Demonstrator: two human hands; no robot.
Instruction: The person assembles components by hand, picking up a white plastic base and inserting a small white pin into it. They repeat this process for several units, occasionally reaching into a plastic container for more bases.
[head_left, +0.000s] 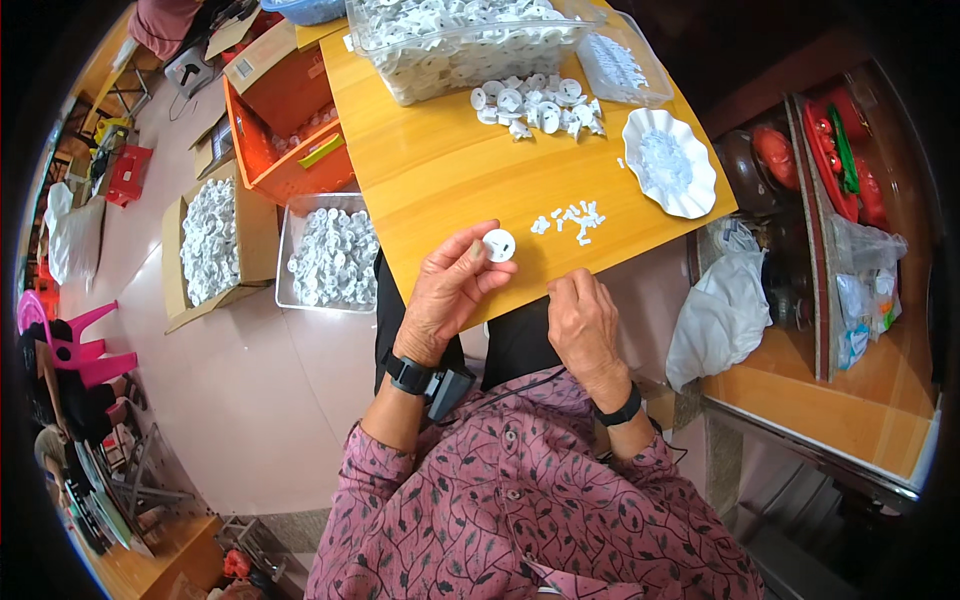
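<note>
My left hand [457, 285] grips a white round plastic piece [498, 246] with a dark slot in its face, thumb and fingers at its left edge. To its right, my right hand [583, 325] is closed at the table's near edge, fingers curled together; whatever they hold, if anything, is hidden. Just beyond both hands, several small white plastic pegs [580, 216] lie scattered on the yellow wooden table [420, 150]. Farther back is a loose heap of white round pieces [540, 104]. A white scalloped dish [690, 195] of small translucent bits stands at the right.
A clear bin [400, 75] full of white pieces and a shallow clear tray [650, 85] occupy the table's far end. On the floor at left are an orange crate [270, 170], a filled cardboard box [255, 230] and a filled clear tub [325, 308]. A wooden cabinet [810, 400] stands right.
</note>
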